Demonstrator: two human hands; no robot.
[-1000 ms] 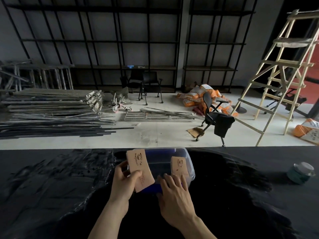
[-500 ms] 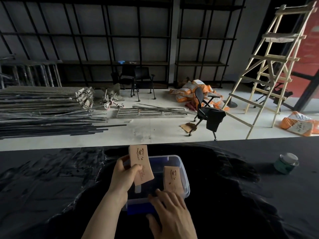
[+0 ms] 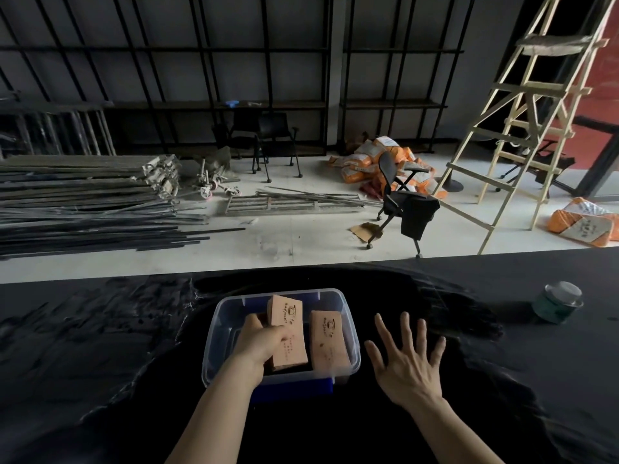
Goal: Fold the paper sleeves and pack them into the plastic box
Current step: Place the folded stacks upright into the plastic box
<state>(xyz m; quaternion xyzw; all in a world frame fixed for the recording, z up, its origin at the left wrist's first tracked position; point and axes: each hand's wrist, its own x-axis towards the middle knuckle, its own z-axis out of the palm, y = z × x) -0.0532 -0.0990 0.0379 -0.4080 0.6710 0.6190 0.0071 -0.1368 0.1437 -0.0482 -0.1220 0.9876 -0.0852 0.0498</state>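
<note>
Gripping a folded paper sleeve [image 3: 288,333], your left hand [image 3: 263,344] reaches inside the clear plastic box [image 3: 348,316], holding the sleeve against its left half. A second folded sleeve [image 3: 328,343] leans in the box's right half, just beside the first. Your right hand [image 3: 407,363] hovers just right of the box, released, fingers spread, over the black desk [image 3: 100,346]. Far right of the box sits a green tin [image 3: 557,303].

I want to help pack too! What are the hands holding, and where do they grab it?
The left hand grips a paper sleeve by its left edge, inside the plastic box. The right hand holds nothing.
</note>
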